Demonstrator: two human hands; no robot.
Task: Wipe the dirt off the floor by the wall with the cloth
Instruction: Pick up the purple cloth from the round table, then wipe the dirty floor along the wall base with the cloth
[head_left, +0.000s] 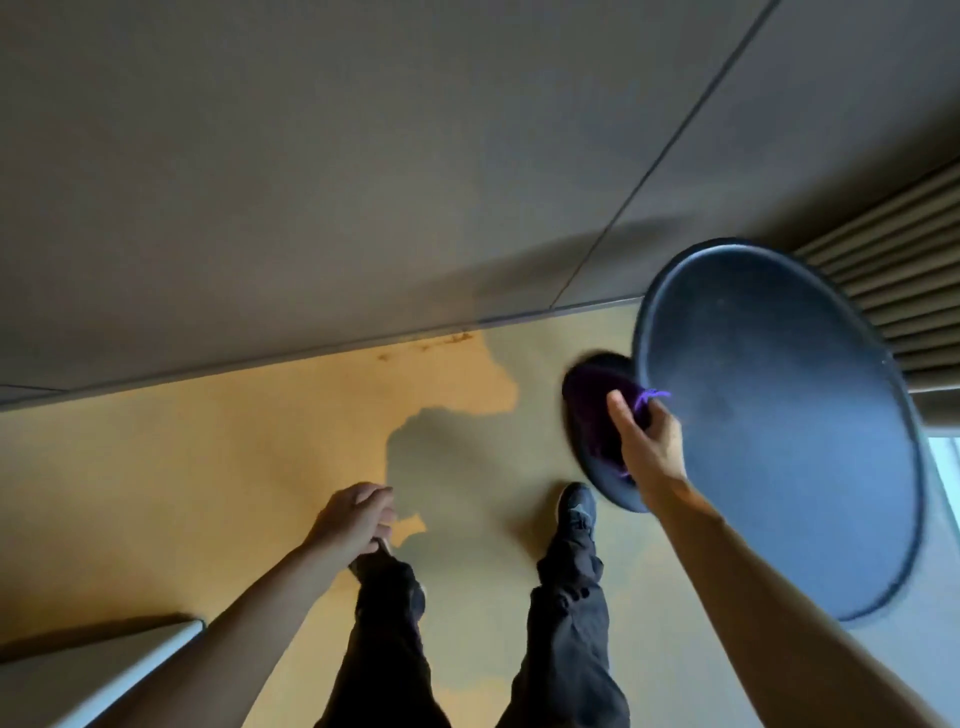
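Observation:
Brown dirt specks (453, 340) lie on the tan floor (208, 467) right at the foot of the grey wall (363, 182), with a fainter smear (384, 357) to their left. My right hand (647, 441) is shut on a dark purple cloth (592, 405), which hangs blurred beside the round table, well to the right of the dirt and above the floor. My left hand (358, 517) is lower left, over my left leg, its fingers curled with nothing visible in them.
A round black table top (779, 415) fills the right side, its dark base (618, 493) on the floor by my right shoe (576, 506). A ribbed grille (893, 270) runs along the wall at the far right. A pale ledge (104, 670) juts in at the bottom left.

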